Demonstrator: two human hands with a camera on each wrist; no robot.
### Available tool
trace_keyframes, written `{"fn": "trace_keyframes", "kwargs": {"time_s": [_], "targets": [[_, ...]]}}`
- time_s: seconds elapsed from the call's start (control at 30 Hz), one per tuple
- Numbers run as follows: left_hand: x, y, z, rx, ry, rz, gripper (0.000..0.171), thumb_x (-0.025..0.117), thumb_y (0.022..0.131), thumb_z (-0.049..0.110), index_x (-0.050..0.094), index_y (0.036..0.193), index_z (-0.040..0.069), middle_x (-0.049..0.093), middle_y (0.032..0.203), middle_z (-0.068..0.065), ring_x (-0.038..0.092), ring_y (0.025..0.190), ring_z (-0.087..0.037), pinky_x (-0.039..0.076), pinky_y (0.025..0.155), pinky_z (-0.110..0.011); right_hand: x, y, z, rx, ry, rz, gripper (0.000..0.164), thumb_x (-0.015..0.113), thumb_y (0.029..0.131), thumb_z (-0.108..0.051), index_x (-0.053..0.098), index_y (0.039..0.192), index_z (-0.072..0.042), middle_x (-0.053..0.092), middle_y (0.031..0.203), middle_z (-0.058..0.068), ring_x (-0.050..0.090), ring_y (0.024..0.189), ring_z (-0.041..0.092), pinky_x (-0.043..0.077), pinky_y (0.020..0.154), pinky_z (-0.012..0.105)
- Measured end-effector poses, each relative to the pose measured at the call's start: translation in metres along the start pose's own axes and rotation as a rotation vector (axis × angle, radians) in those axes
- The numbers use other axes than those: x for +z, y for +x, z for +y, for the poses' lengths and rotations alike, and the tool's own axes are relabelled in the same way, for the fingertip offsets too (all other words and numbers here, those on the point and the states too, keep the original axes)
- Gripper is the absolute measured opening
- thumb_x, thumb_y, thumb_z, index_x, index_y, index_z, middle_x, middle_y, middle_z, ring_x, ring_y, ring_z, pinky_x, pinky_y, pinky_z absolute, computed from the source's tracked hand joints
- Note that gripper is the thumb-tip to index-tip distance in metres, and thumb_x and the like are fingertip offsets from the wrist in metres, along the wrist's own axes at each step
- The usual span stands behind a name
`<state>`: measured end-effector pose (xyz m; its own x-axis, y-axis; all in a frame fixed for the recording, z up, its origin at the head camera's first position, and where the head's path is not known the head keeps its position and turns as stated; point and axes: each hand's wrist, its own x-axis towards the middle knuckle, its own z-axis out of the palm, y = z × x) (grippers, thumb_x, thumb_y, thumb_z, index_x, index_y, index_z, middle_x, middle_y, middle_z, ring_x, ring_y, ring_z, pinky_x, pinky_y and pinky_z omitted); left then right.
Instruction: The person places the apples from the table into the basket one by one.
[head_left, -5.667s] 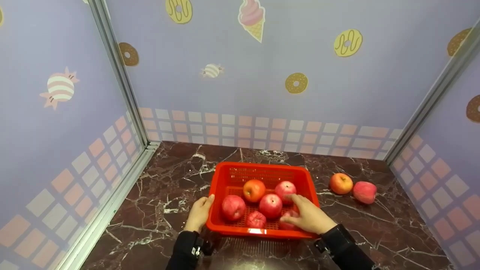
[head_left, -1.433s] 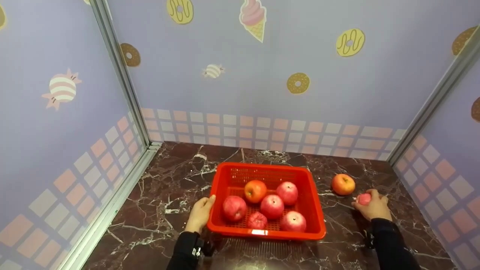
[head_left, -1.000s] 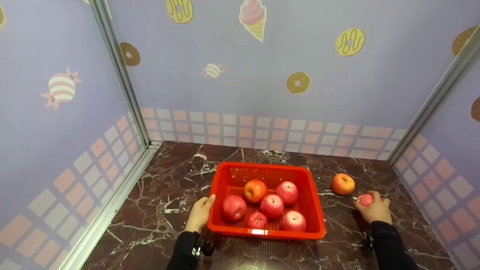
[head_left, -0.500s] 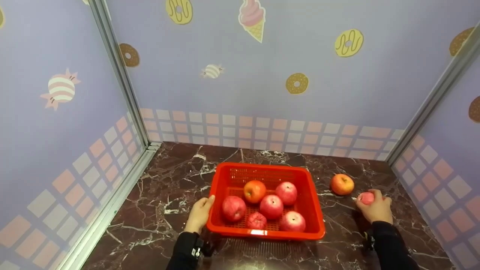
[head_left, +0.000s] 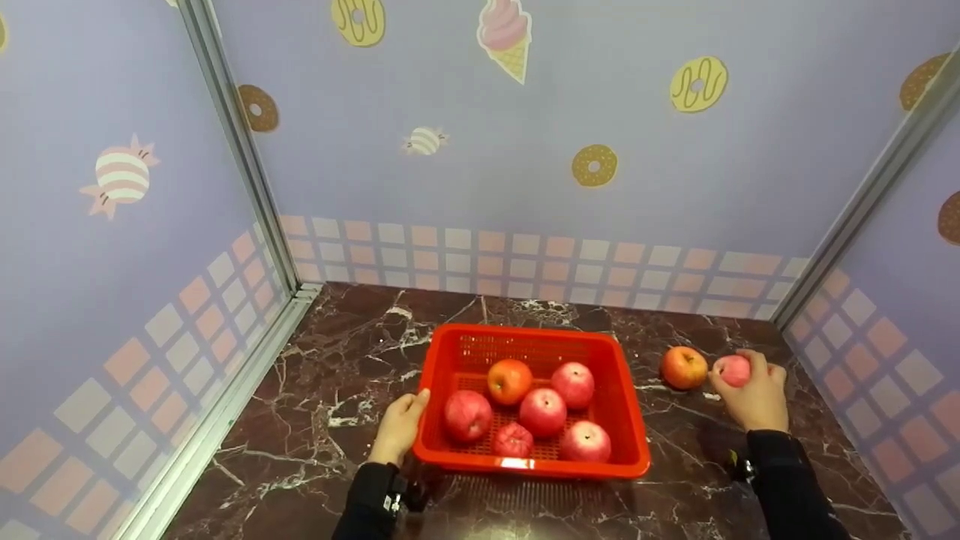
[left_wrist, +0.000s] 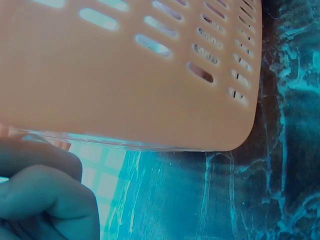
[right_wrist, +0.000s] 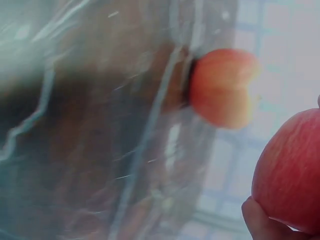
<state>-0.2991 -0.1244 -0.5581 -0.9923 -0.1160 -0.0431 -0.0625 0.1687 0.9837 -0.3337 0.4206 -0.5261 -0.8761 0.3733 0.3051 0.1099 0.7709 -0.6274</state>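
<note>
My right hand (head_left: 759, 394) grips a pinkish-red apple (head_left: 732, 370) between thumb and fingers, raised above the marble-patterned table. In the right wrist view that apple (right_wrist: 292, 172) is large at the right edge, with a fingertip under it. A yellow-red apple (head_left: 684, 367) rests on the table just left of it. My left hand (head_left: 399, 429) holds the left rim of a red plastic basket (head_left: 634, 420), thumb at the top edge. The left wrist view shows bent fingers (left_wrist: 50, 192) below the slotted basket wall (left_wrist: 120, 85). Several apples, including an orange-red one (head_left: 510, 382), lie inside the basket.
The dark red, white-veined table (head_left: 360, 345) runs back to a lilac wall (head_left: 480, 187) printed with sweets. Side panels with metal posts (head_left: 247, 165) bound it left and right.
Earlier my right hand was over the basket, then moved right to the pinkish-red apple on the table. Over the last half second it has lifted that apple. My left hand has stayed at the rim.
</note>
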Motion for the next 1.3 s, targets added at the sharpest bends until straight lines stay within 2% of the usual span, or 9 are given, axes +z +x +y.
{"fn": "trace_keyframes", "kwargs": {"time_s": [0.3, 0.5, 0.57, 0.67, 0.8, 0.9, 1.0, 1.1, 1.3], "targets": [[-0.001, -0.001, 0.001, -0.004, 0.005, -0.009, 0.04, 0.05, 0.109, 0.032, 0.059, 0.088, 0.0, 0.055, 0.072, 0.0, 0.057, 0.068, -0.013, 0.048, 0.066, -0.029, -0.007, -0.016, -0.058, -0.204, 0.072, 0.028, 0.057, 0.077, 0.09, -0.026, 0.054, 0.138, -0.007, 0.042, 0.135, 0.033, 0.053, 0.113, 0.051, 0.047, 0.092, 0.065], [0.0, 0.0, 0.001, -0.002, 0.029, 0.002, 0.039, 0.051, 0.109, 0.032, 0.06, 0.09, -0.001, 0.057, 0.074, -0.001, 0.057, 0.07, -0.013, 0.048, 0.067, -0.029, -0.004, -0.041, -0.095, -0.36, 0.113, -0.014, 0.06, 0.084, 0.084, -0.02, 0.057, 0.136, -0.008, 0.048, 0.13, 0.03, 0.06, 0.104, 0.048, 0.054, 0.084, 0.063], [0.0, 0.001, 0.0, -0.004, 0.023, 0.003, 0.039, 0.051, 0.109, 0.032, 0.06, 0.09, -0.001, 0.057, 0.074, -0.001, 0.057, 0.07, -0.013, 0.048, 0.067, -0.029, -0.001, -0.05, -0.104, -0.396, 0.126, -0.042, 0.06, 0.085, 0.083, -0.017, 0.058, 0.136, -0.009, 0.05, 0.128, 0.028, 0.062, 0.1, 0.044, 0.057, 0.079, 0.058], [0.0, 0.0, 0.001, -0.008, 0.01, 0.003, 0.039, 0.051, 0.109, 0.031, 0.059, 0.089, -0.001, 0.056, 0.073, -0.001, 0.057, 0.069, -0.013, 0.048, 0.066, -0.029, 0.006, -0.066, -0.117, -0.445, 0.151, -0.087, 0.059, 0.086, 0.081, -0.014, 0.059, 0.133, -0.009, 0.051, 0.124, 0.025, 0.061, 0.096, 0.038, 0.059, 0.073, 0.051], [0.0, -0.002, 0.002, -0.015, -0.004, -0.002, 0.039, 0.051, 0.109, 0.031, 0.06, 0.09, -0.002, 0.057, 0.073, -0.001, 0.058, 0.069, -0.013, 0.049, 0.066, -0.028, 0.017, -0.087, -0.13, -0.488, 0.176, -0.154, 0.06, 0.088, 0.079, -0.014, 0.061, 0.132, -0.011, 0.053, 0.126, 0.019, 0.061, 0.101, 0.032, 0.058, 0.079, 0.048], [0.0, -0.002, 0.002, -0.012, -0.006, -0.003, 0.04, 0.051, 0.109, 0.032, 0.059, 0.089, -0.002, 0.057, 0.074, -0.001, 0.057, 0.069, -0.013, 0.049, 0.065, -0.028, 0.027, -0.104, -0.14, -0.491, 0.168, -0.229, 0.061, 0.089, 0.078, -0.015, 0.061, 0.132, -0.014, 0.054, 0.13, 0.016, 0.063, 0.106, 0.031, 0.061, 0.083, 0.047], [0.0, -0.001, 0.002, -0.007, -0.009, 0.0, 0.04, 0.051, 0.109, 0.031, 0.058, 0.088, -0.002, 0.057, 0.074, -0.002, 0.057, 0.069, -0.014, 0.048, 0.065, -0.028, 0.039, -0.118, -0.151, -0.494, 0.166, -0.294, 0.061, 0.09, 0.076, -0.017, 0.062, 0.131, -0.016, 0.054, 0.131, 0.014, 0.065, 0.105, 0.029, 0.062, 0.079, 0.042], [0.0, -0.001, 0.001, 0.006, -0.002, 0.001, 0.041, 0.051, 0.109, 0.031, 0.058, 0.088, -0.004, 0.056, 0.074, -0.003, 0.057, 0.069, -0.014, 0.048, 0.066, -0.028, 0.051, -0.129, -0.158, -0.528, 0.156, -0.322, 0.062, 0.091, 0.075, -0.022, 0.062, 0.13, -0.019, 0.054, 0.133, 0.011, 0.066, 0.105, 0.027, 0.062, 0.08, 0.04], [0.0, 0.0, 0.001, 0.014, 0.01, 0.003, 0.042, 0.052, 0.109, 0.031, 0.059, 0.09, -0.006, 0.058, 0.076, -0.006, 0.057, 0.071, -0.016, 0.047, 0.067, -0.029, 0.073, -0.141, -0.163, -0.62, 0.129, -0.324, 0.062, 0.091, 0.075, -0.028, 0.061, 0.128, -0.019, 0.053, 0.133, 0.01, 0.069, 0.1, 0.025, 0.06, 0.08, 0.037]]}}
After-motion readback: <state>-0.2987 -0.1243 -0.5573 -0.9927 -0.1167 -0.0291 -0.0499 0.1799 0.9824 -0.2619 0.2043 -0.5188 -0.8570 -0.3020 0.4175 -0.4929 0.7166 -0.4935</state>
